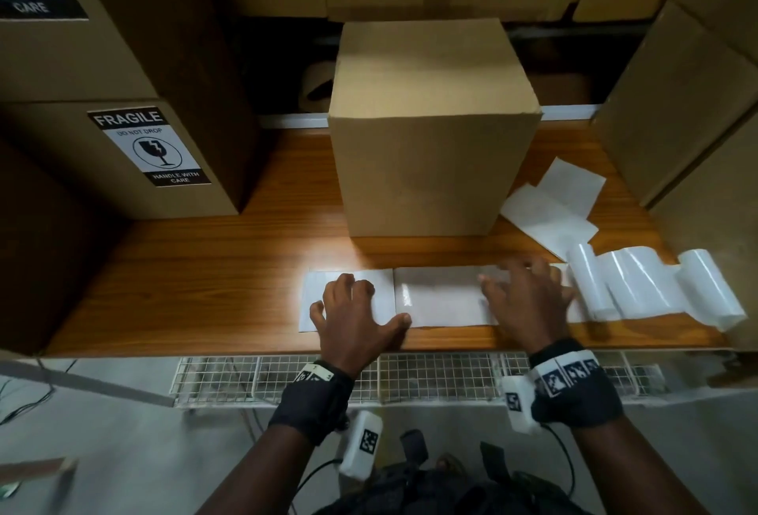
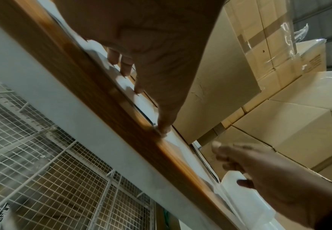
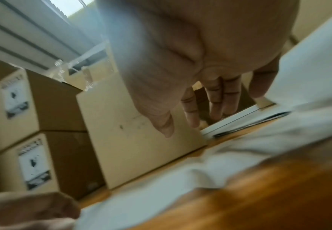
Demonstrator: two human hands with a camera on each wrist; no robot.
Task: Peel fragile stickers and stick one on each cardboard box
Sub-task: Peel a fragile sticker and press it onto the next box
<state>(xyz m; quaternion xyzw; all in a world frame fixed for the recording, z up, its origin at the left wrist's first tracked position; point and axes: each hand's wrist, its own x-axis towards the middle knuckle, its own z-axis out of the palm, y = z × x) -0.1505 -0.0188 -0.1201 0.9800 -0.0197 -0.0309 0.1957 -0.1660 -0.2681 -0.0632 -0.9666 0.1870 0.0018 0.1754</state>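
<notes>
A plain cardboard box [image 1: 434, 124] stands mid-table with no sticker on its near face. In front of it a long white sticker strip [image 1: 443, 301] lies flat along the table's front edge, blank side up. My left hand [image 1: 369, 301] presses on the strip's left end with fingers spread; in the left wrist view its thumb tip [image 2: 164, 129] sits on the strip's near edge. My right hand [image 1: 521, 289] is blurred, fingers spread and straight over the strip's right part, holding nothing. The right wrist view shows those fingers [image 3: 216, 101] above the white strip [image 3: 161, 186].
Two stacked boxes at left carry FRAGILE stickers [image 1: 149, 147]. More boxes [image 1: 689, 104] wall in the right side and back. Loose backing sheets [image 1: 553, 202] lie right of the plain box. The strip's curled rolled end [image 1: 656, 289] lies at the right. A wire mesh rack [image 1: 410, 379] hangs below the table edge.
</notes>
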